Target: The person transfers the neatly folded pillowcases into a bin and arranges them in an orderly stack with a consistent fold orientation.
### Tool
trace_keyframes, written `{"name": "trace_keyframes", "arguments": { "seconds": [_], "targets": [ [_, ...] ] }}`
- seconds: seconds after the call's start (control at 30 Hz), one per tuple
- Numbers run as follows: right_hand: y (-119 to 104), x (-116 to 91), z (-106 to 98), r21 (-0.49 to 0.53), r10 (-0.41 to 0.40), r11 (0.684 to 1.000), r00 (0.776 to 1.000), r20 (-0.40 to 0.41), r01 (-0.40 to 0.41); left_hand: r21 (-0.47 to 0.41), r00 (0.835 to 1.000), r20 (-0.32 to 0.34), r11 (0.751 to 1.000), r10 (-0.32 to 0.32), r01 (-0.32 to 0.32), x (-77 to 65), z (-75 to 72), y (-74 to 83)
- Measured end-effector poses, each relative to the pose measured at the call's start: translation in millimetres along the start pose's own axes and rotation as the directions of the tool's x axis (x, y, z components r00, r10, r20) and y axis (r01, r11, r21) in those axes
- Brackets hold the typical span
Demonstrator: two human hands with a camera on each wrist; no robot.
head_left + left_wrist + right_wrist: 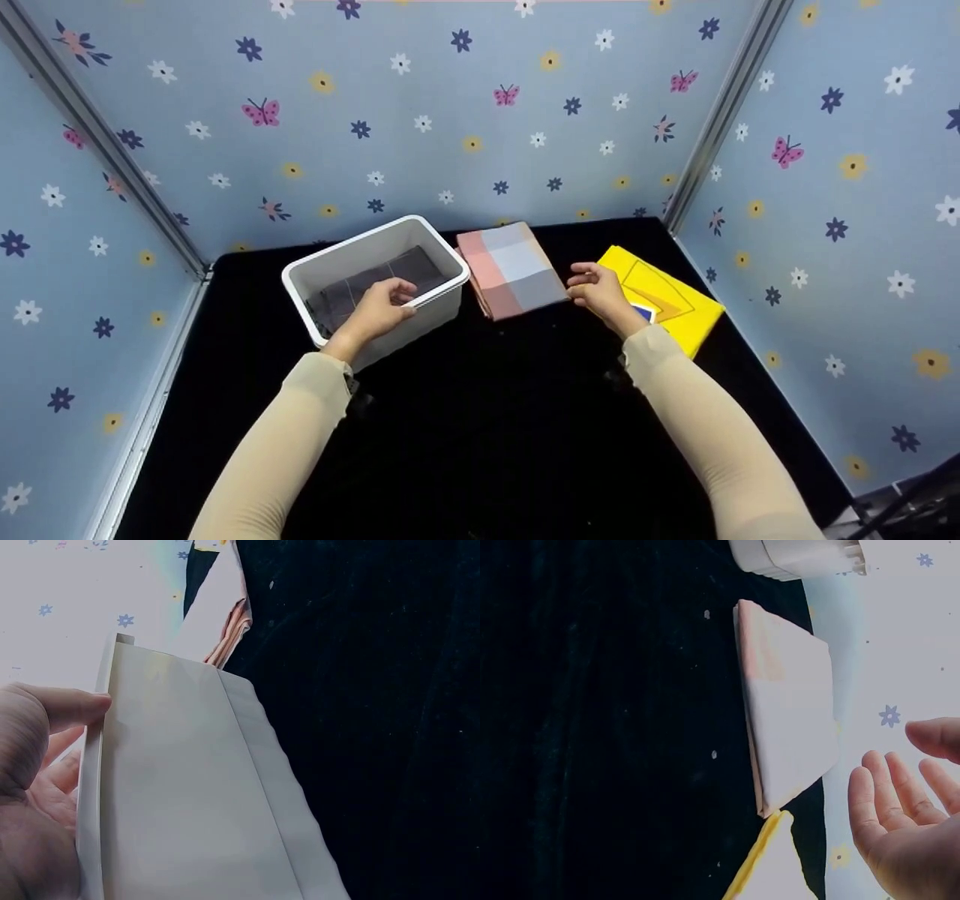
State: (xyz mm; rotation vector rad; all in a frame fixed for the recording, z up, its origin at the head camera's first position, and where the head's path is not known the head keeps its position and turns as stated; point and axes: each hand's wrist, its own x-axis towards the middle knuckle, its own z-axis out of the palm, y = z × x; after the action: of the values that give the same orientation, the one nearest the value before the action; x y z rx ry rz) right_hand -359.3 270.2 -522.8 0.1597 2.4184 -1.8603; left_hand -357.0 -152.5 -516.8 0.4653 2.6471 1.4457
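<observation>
My left hand (380, 306) is at the near rim of a white plastic bin (375, 346), its fingers on the inner side and its thumb over the edge. In the left wrist view the thumb (79, 706) lies on the rim, which partly hides the other fingers. A folded dark grey cloth (352, 289) lies inside the bin. With nothing in it, my right hand (604, 294) is held above the left edge of a folded yellow cloth (679, 300), fingers loosely bent. Its fingertips come close to a folded pink, white and grey checked cloth (517, 270).
Black fabric (487, 435) covers the table. Light blue panels with flowers and butterflies (465, 112) stand at the back and both sides, joined by metal posts (724, 112). The checked cloth sits between the bin and the yellow cloth, which bears a blue-and-white label (645, 313).
</observation>
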Motion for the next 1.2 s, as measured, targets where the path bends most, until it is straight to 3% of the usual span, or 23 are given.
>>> {"name": "trace_keyframes", "arguments": {
  "seconds": [0.63, 1.2],
  "targets": [
    [27.5, 13.4, 11.5, -0.018, 0.025, 0.999, 0.995, -0.096, -0.027, 0.073, 0.999, -0.011, 0.997, 0.032, -0.031, -4.7, 2.3, -2.4],
    [49.8, 33.0, 27.7, 0.005, 0.013, 1.0, 0.994, -0.105, -0.012, 0.091, 0.999, -0.023, 0.996, 0.023, -0.021, -8.2, 2.8, -1.1]
  ]
}}
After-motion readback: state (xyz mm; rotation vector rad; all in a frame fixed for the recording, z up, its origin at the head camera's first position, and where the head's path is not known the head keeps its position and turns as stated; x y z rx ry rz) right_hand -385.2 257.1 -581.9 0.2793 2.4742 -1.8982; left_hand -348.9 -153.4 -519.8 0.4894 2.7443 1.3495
